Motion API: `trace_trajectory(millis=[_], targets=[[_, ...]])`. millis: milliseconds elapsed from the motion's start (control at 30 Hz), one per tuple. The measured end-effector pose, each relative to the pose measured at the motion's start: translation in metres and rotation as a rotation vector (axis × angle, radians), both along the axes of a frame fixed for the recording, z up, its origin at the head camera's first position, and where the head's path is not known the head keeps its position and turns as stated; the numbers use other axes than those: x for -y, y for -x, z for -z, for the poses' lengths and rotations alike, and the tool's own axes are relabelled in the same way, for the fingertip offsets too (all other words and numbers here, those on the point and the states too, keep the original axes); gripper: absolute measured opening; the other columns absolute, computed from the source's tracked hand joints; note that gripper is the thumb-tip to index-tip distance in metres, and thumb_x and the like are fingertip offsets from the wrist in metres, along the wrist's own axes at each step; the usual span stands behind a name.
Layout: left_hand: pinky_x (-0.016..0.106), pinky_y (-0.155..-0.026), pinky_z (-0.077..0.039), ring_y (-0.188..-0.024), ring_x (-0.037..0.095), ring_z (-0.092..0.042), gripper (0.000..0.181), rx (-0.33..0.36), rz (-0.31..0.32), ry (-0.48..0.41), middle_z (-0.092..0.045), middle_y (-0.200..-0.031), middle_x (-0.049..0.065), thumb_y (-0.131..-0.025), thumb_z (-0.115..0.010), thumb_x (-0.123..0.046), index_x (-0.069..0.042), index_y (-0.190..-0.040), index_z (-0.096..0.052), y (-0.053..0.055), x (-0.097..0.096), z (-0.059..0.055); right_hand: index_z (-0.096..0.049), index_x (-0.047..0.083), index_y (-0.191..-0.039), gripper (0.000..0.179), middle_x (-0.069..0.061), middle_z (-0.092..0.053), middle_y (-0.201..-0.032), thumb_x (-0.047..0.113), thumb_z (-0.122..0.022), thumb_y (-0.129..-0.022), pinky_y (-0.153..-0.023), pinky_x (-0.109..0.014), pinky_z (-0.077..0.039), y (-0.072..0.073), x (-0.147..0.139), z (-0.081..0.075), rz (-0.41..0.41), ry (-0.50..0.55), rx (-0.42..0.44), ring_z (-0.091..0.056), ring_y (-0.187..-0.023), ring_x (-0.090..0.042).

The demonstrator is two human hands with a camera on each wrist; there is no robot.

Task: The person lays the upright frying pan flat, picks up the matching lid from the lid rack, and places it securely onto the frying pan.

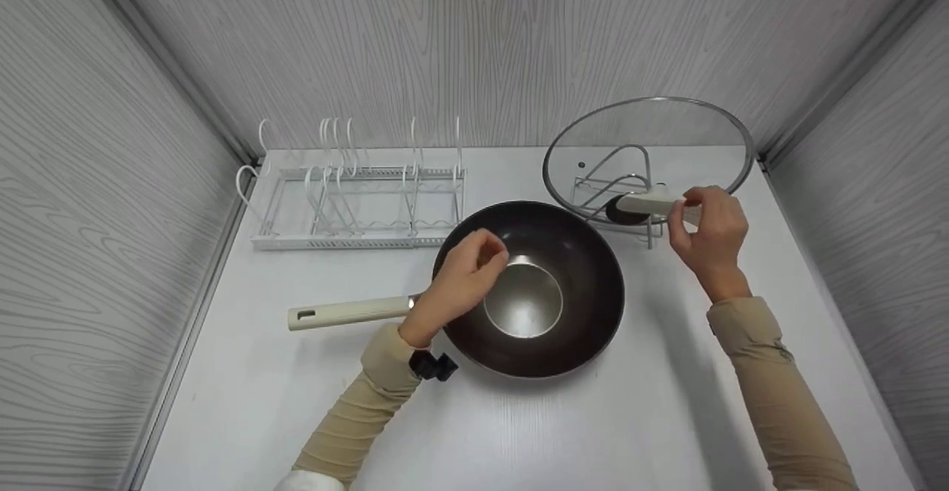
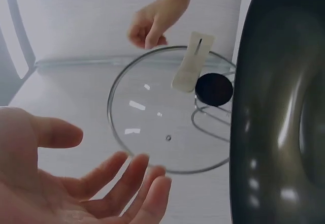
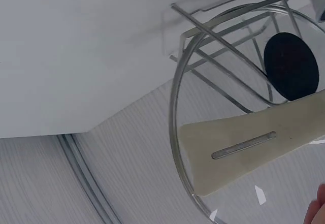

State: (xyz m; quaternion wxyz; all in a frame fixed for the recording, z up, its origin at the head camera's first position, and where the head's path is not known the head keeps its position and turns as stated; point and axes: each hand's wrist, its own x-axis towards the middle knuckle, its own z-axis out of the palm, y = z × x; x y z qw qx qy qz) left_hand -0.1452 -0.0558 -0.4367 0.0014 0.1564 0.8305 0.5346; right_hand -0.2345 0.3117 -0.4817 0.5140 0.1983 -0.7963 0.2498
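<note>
Above the round dark wok (image 1: 534,298), the left hand (image 1: 463,272) has loose, unloaded fingers; right of the wok, the right hand (image 1: 710,231), fingers released, is near the clear, steel-rimmed glass lid (image 1: 682,157).

A white bench (image 1: 534,435) carries a dark wok (image 1: 586,276). Behind it, a white rack (image 1: 341,242) sits at left, a wire stand (image 1: 650,233) at right.
</note>
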Motion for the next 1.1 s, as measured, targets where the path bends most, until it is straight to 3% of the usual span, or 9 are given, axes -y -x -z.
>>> trace_trajectory(millis=[233,367,500,867,1100], targets=[[0.029,-0.081,-0.048,-0.092,0.022,-0.057,0.017,-0.113,-0.068,-0.087,-0.057,-0.102,0.010,-0.091,-0.057,-0.009,0.001,-0.104,-0.060,0.028,-0.043,-0.001,-0.058,-0.004,-0.108,0.033,-0.022,-0.061,-0.102,0.016,-0.066,-0.082,-0.081,-0.056,-0.039,0.012,-0.010,0.015,0.012,-0.042,0.081,-0.057,-0.098,-0.041],[0.030,-0.088,-0.044,-0.097,0.026,-0.053,0.020,-0.192,-0.088,-0.069,-0.056,-0.105,0.011,-0.090,-0.056,-0.010,-0.001,-0.107,-0.059,0.047,-0.069,0.004,-0.057,-0.005,-0.111,0.038,-0.024,-0.060,-0.107,0.023,-0.062,-0.086,-0.083,-0.057,-0.038,0.015,-0.013,0.028,0.054,-0.064,0.127,-0.055,-0.101,-0.043],[0.031,-0.092,-0.042,-0.103,0.026,-0.051,0.024,-0.226,-0.114,-0.029,-0.054,-0.111,0.010,-0.089,-0.056,-0.010,-0.002,-0.112,-0.058,0.064,-0.091,0.014,-0.056,-0.006,-0.113,0.043,-0.025,-0.059,-0.110,0.028,-0.061,-0.087,-0.084,-0.057,-0.037,0.018,-0.014,0.038,0.070,-0.084,0.164,-0.054,-0.104,-0.043],[0.031,-0.098,-0.040,-0.114,0.024,-0.047,0.029,-0.203,-0.129,0.073,-0.051,-0.117,0.009,-0.088,-0.062,-0.007,-0.001,-0.116,-0.057,0.090,-0.140,0.053,-0.055,-0.006,-0.115,0.044,-0.025,-0.057,-0.113,0.025,-0.061,-0.083,-0.092,-0.058,-0.034,0.023,-0.015,0.058,0.087,-0.107,0.213,-0.051,-0.109,-0.043],[0.031,-0.097,-0.041,-0.111,0.025,-0.050,0.027,-0.173,-0.148,0.132,-0.052,-0.118,0.010,-0.091,-0.060,-0.007,-0.001,-0.117,-0.057,0.102,-0.161,0.073,-0.053,-0.007,-0.116,0.041,-0.026,-0.056,-0.112,0.015,-0.061,-0.083,-0.095,-0.057,-0.032,0.030,-0.014,0.067,0.113,-0.103,0.209,-0.051,-0.107,-0.043]])
